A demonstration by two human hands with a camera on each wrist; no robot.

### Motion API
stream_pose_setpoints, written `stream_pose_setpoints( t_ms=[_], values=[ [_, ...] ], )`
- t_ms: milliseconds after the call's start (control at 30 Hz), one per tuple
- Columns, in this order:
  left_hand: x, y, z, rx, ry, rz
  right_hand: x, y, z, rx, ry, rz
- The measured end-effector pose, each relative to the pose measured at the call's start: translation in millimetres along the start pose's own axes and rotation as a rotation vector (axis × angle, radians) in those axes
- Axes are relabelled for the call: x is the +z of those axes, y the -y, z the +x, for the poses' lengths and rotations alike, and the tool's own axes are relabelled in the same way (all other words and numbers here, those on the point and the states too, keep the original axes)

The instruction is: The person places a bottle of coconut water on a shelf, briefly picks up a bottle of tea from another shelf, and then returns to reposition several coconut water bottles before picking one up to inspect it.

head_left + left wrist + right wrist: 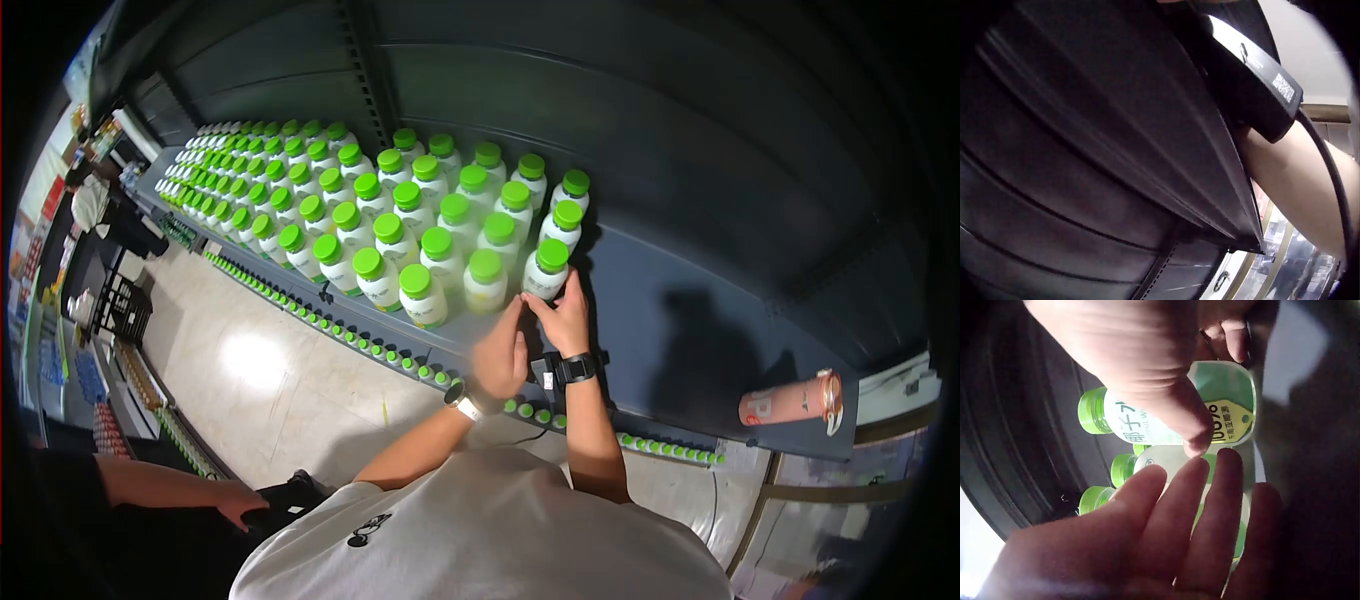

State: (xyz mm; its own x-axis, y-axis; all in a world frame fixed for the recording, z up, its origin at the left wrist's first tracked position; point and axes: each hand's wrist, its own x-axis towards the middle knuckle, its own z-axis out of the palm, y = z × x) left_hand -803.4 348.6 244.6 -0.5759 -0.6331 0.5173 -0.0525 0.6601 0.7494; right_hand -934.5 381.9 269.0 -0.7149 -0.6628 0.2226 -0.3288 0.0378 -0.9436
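My right hand (563, 318) grips a white coconut water bottle (545, 271) with a green cap, which stands upright at the front of the rightmost row. In the right wrist view its thumb (1188, 422) lies across the label. My left hand (500, 358), slightly blurred, is held just left of it with fingers straight, its fingertips right by the right thumb and the held bottle. A neighbouring bottle (485, 283) stands close beyond those fingers. The left wrist view shows neither the left hand's fingers nor the bottles, only dark panels and a forearm (1291, 181) with a black device (1254, 81).
Rows of matching bottles (310, 222) fill the dark shelf (640, 300) to the left. A pink tumbler (790, 402) lies at the shelf's right end. More green caps line a lower shelf. Another person's arm (180, 488) is at lower left; someone (95, 205) stands farther back.
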Motion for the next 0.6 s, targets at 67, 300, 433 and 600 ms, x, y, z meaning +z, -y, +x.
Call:
stream_pose_setpoints(
  t_ms=[67, 300, 433, 600],
  values=[
    [2.3, 2.7, -0.6, 0.018, -0.021, 0.0, 2.2, -16.4, 3.0, -0.016, -0.004, 0.033],
    [1.6, -4.7, -2.3, -0.016, -0.078, -0.013, 3.7, -27.3, 4.6, -0.109, -0.039, -0.055],
    [-5.3, -10.4, -5.5, -0.049, -0.114, -0.091, 8.2, -38.4, 6.5, -0.129, 0.037, 0.166],
    [-14.7, -5.2, -12.3, 0.008, -0.087, -0.139, 6.3, -42.0, 5.9, -0.134, 0.069, 0.135]
  ],
)
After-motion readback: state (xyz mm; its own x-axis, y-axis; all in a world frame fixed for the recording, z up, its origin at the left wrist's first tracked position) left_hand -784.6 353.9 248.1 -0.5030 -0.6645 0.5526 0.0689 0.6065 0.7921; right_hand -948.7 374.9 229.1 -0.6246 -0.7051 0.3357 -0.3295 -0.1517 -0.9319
